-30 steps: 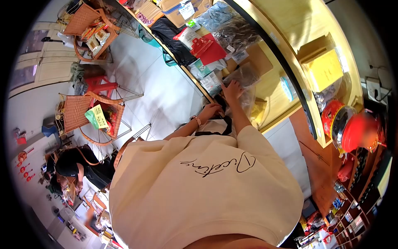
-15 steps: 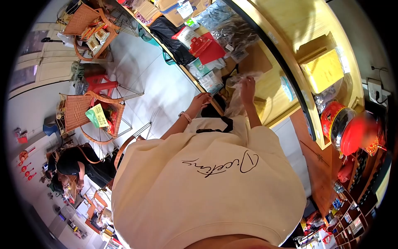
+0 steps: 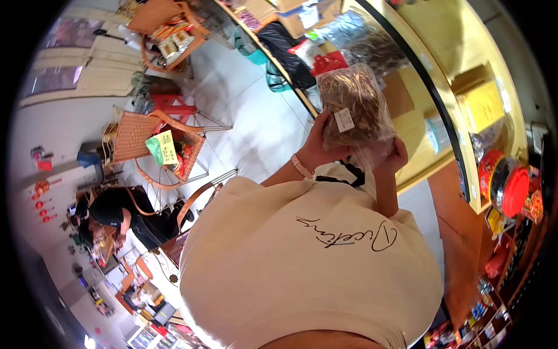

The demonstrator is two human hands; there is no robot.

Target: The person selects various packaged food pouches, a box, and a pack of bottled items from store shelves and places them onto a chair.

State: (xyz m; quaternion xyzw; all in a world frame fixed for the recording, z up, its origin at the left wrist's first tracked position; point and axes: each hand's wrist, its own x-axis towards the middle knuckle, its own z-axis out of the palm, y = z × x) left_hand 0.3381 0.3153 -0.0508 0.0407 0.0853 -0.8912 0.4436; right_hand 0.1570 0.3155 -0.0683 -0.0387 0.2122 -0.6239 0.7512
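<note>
Clear plastic bag of brown, stringy contents (image 3: 361,100) held above near part of pale wooden counter (image 3: 411,132); white rectangular label (image 3: 344,120) faces up, perhaps for reading. Left hand (image 3: 323,144) grips lower left side, likely bearing weight; right hand (image 3: 393,157) grips lower right corner, apparently steadying.

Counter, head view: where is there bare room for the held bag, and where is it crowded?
Bare wood shows on the counter between the brown cardboard, the blue pack and the right hand. It is crowded farther along, around the black bag and the carton.
</note>
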